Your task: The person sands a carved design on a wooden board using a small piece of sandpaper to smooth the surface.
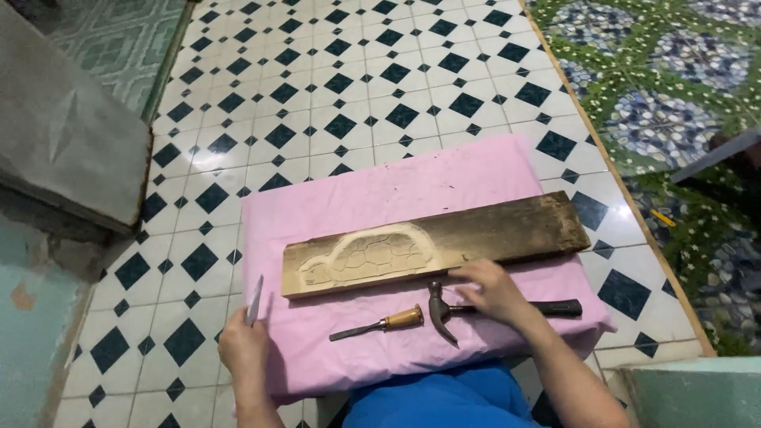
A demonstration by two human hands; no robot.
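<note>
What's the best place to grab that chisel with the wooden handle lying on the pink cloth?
Probably by the wooden handle at the right end of the chisel, coming down from above. It lies flat on the pink cloth, blade pointing left, clear of the hammer under the right hand, so the rounded handle is free to close fingers around.

A wooden-handled chisel [380, 323] lies on the pink cloth [380, 194]; black-and-white tiled floor [317, 87], grey step [63, 143] at left.

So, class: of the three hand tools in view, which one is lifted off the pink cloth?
The slim grey metal blade in the left hand. The wooden-handled chisel and the claw hammer lie on the cloth.
</note>
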